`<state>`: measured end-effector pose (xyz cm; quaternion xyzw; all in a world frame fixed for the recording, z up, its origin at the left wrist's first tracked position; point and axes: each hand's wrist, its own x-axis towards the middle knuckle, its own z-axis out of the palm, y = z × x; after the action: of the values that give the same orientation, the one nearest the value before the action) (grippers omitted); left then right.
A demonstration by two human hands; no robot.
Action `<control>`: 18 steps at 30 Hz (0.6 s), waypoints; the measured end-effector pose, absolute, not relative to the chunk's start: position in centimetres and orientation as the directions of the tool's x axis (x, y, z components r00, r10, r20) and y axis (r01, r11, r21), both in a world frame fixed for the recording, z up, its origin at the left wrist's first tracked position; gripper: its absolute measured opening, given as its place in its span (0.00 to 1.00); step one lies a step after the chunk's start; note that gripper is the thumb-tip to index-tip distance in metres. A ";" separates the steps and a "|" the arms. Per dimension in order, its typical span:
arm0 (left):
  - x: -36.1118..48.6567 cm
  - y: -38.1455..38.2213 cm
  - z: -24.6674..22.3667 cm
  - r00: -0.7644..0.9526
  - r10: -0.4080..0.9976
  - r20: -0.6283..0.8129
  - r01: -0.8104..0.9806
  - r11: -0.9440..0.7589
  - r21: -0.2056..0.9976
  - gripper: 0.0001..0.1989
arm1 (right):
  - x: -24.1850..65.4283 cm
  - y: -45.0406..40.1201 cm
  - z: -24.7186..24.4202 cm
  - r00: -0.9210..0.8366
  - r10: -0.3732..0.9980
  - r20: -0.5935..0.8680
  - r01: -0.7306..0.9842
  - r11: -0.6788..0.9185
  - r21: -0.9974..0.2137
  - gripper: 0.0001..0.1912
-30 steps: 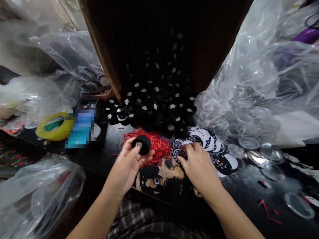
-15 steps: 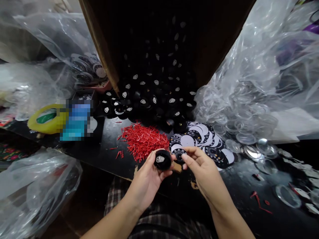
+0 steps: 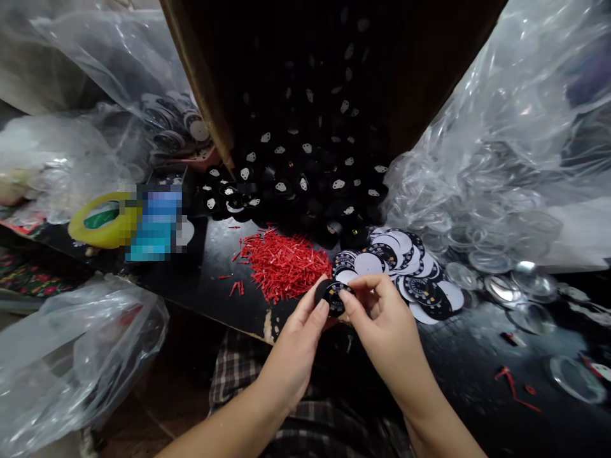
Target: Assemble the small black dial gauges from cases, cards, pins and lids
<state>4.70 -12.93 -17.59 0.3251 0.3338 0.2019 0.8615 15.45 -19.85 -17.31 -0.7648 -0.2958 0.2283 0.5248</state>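
Observation:
My left hand (image 3: pixel 296 337) is closed around a round black housing (image 3: pixel 321 292), its thumb near the rim. Over the housing's open face lies a black printed dial disc (image 3: pixel 337 298) with white and orange marks. The fingers of my right hand (image 3: pixel 387 324) pinch that disc at its right edge. Whether it sits fully inside the rim, I cannot tell. Just beyond the hands is a heap of small red plastic pointers (image 3: pixel 281 264). A loose pile of dial discs (image 3: pixel 411 272), some white side up, spreads to the right.
A dark cardboard box (image 3: pixel 200 83) tipped toward me spills black housings (image 3: pixel 305 184). Clear round covers (image 3: pixel 491 262) lie right, beside plastic bags (image 3: pixel 477 121). Yellow tape (image 3: pixel 79 222) and a partly blurred blue item (image 3: pixel 155 235) are left. Red scraps (image 3: pixel 513 385) lie front right.
My right hand has brought the dial disc left onto the housing, covering its hollow face. The left thumb has come over to the rim. The whole view has shifted slightly.

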 end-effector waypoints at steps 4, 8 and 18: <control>4.3 -12.8 -18.0 0.705 0.570 -0.422 -0.098 0.667 0.738 0.19 | 15.9 -20.0 -17.6 0.673 0.729 -0.122 0.153 -0.298 -0.942 0.13; 4.0 -12.6 -18.0 0.720 0.559 -0.412 -0.077 0.654 0.753 0.20 | 16.5 -20.2 -17.6 0.588 0.778 -0.221 -0.007 -0.269 -0.963 0.14; 3.9 -12.4 -18.3 0.746 0.561 -0.358 0.006 0.533 0.846 0.19 | 16.4 -20.7 -17.5 0.574 0.779 -0.252 0.087 -0.365 -0.927 0.14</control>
<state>3.87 -12.45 -18.28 0.4525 0.3131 0.1699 0.8175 16.45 -20.71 -17.46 -0.7443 -0.2909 0.3583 0.4827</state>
